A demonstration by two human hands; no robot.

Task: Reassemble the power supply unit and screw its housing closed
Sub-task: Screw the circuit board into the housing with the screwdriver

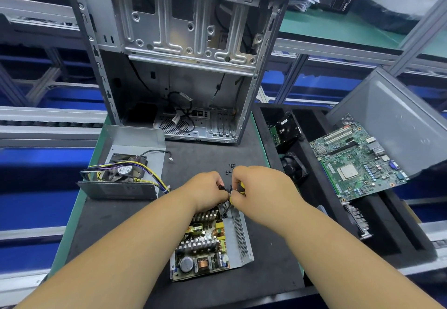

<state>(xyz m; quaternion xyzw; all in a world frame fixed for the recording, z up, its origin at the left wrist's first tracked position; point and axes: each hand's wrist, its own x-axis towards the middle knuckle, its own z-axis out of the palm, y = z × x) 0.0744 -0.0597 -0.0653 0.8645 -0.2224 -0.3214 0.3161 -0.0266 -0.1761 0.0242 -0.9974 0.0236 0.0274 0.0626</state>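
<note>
The power supply's lower half (238, 233), a grey metal tray with its circuit board (203, 243) exposed, lies on the black mat in front of me. Above its far end my left hand (205, 190) and my right hand (261, 187) meet, both pinching a small black wire or connector (226, 189) that rises from the board. Something yellow shows under my right fingers; what it is I cannot tell. The other housing half (125, 163) sits to the left, open, with a fan and yellow and purple cables inside. Several small black screws (229, 167) lie on the mat just beyond my hands.
An open computer case (183, 54) stands upright at the back of the mat. To the right, a black foam tray (314, 187) holds a green motherboard (358, 161), a small fan, a drive and a heatsink. A grey panel (399, 120) leans behind the motherboard.
</note>
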